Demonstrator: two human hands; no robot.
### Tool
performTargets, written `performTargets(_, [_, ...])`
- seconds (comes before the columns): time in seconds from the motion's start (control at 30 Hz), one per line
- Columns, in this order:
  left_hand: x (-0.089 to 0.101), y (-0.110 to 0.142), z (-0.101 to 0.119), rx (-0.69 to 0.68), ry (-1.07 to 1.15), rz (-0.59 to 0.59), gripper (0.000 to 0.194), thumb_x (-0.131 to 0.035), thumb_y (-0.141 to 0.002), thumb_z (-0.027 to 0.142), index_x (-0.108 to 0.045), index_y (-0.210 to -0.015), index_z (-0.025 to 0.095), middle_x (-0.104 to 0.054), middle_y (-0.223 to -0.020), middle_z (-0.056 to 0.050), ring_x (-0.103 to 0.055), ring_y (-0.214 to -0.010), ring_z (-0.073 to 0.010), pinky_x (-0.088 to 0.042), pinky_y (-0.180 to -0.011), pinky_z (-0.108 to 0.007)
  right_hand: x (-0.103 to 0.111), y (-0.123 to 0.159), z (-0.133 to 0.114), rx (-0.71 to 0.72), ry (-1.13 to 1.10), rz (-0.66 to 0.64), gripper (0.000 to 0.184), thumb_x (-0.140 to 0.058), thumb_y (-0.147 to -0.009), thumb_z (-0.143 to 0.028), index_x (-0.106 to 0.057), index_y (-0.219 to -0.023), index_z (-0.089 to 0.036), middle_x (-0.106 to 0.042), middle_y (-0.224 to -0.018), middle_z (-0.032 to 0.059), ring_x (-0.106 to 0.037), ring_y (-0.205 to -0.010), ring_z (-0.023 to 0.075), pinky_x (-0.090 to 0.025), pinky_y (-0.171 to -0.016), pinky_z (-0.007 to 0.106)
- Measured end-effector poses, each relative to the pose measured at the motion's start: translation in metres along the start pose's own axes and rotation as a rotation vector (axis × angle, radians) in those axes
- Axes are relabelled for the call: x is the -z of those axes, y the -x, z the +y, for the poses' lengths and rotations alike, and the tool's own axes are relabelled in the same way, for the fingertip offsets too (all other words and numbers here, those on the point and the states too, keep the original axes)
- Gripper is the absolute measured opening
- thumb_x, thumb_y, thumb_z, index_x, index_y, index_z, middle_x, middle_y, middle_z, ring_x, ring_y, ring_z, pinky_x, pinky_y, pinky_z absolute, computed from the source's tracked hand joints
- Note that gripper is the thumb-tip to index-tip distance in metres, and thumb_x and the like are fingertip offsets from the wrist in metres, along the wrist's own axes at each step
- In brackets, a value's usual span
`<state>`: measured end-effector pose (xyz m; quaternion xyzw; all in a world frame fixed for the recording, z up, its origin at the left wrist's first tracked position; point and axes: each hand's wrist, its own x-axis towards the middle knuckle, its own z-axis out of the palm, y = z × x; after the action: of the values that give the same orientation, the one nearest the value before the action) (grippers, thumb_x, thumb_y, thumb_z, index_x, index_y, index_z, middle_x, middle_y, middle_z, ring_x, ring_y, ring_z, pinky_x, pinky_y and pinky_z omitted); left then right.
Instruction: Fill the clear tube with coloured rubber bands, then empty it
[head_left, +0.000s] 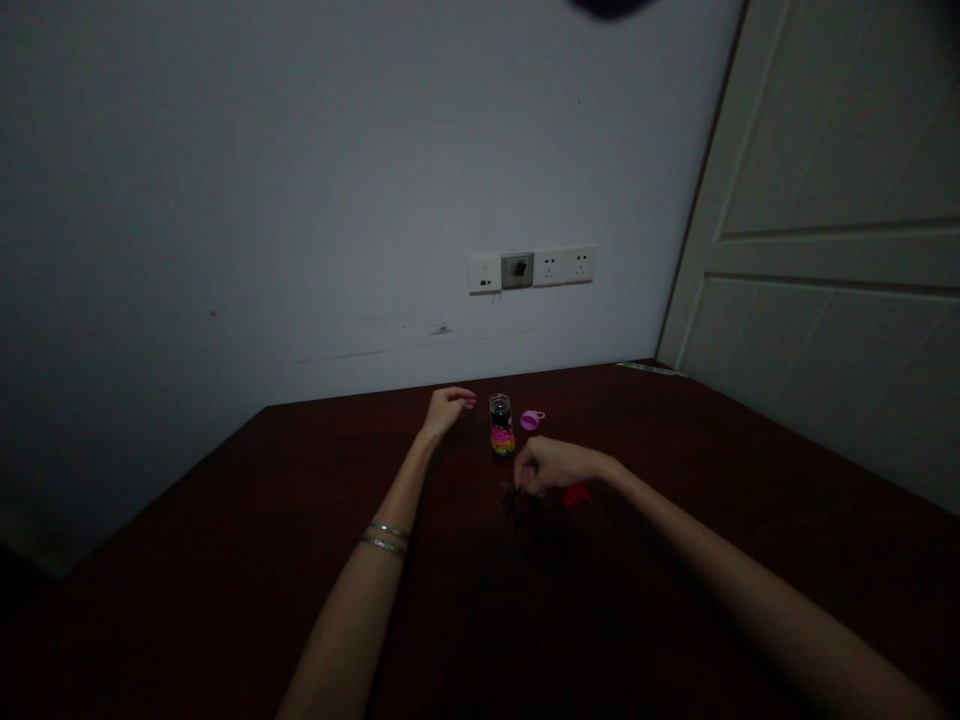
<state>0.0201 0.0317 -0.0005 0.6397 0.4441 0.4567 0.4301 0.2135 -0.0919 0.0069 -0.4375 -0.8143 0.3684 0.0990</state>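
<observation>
A clear jar (502, 426) stands upright and uncapped on the dark table, with pink, yellow and other bright small pieces low inside and something dark above them. Left of it, apart from the glass, is my left hand (448, 406), its fingers loosely extended toward the jar and nothing visible in them. My right hand (551, 464) is low over the table in front of the jar, fingertips pinched together. Beneath those fingertips lies a dark clump (517, 500), too dim to name; what the fingers hold is hidden. A red item (576, 494) shows partly under the right wrist.
A pink lid with a loop (531, 420) lies right of the jar. The dark red table (315, 480) meets a pale wall (337, 200) carrying sockets and a switch (532, 268). A panelled door (825, 250) stands at the right. The light is dim.
</observation>
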Motion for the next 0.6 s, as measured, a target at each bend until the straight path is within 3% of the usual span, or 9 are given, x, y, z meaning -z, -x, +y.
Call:
performTargets(0.27, [0.003,0.008,0.063,-0.288,-0.061,0.137,0.026,-0.048,-0.063,0.013,-0.066,-0.081,0.011,-0.066,-0.084,-0.008,-0.060,-0.075,-0.0159,-0.048,-0.066,-0.028,0.031,-0.009,-0.013,0.106,-0.283,0.152,0.021,-0.061,-0.059,-0.017,-0.067,-0.078,-0.011,-0.065,-0.066,0.0028,-0.058,-0.060,0.0116,-0.044,-0.057,0.023])
performTargets(0.37, [0.004,0.011,0.078,-0.366,-0.080,0.130,0.028,-0.047,-0.062,0.011,-0.066,-0.083,0.011,-0.065,-0.089,-0.009,-0.060,-0.082,-0.0172,-0.048,-0.074,-0.032,0.048,-0.010,-0.016,0.160,-0.313,0.251,0.021,-0.063,-0.061,-0.022,-0.067,-0.079,-0.012,-0.065,-0.067,0.0031,-0.056,-0.057,0.0104,-0.043,-0.055,0.023])
performTargets(0.43, [0.006,0.011,0.078,-0.383,-0.103,0.053,0.034,-0.046,-0.060,0.008,-0.064,-0.090,0.010,-0.064,-0.096,-0.010,-0.059,-0.086,-0.0181,-0.047,-0.079,-0.034,0.061,-0.014,-0.016,0.190,-0.322,0.347,0.022,-0.065,-0.061,-0.025,-0.067,-0.078,-0.013,-0.066,-0.069,0.0030,-0.055,-0.056,0.0104,-0.043,-0.055,0.024])
performTargets(0.6, [0.007,0.009,0.057,-0.307,-0.135,-0.293,0.062,-0.052,-0.055,0.004,-0.052,-0.116,0.014,-0.053,-0.121,-0.012,-0.051,-0.108,-0.0229,-0.040,-0.092,-0.039,0.085,-0.034,-0.009,0.251,-0.284,0.624,0.018,-0.065,-0.060,-0.026,-0.066,-0.072,-0.013,-0.065,-0.067,0.0019,-0.057,-0.062,0.0116,-0.044,-0.063,0.025])
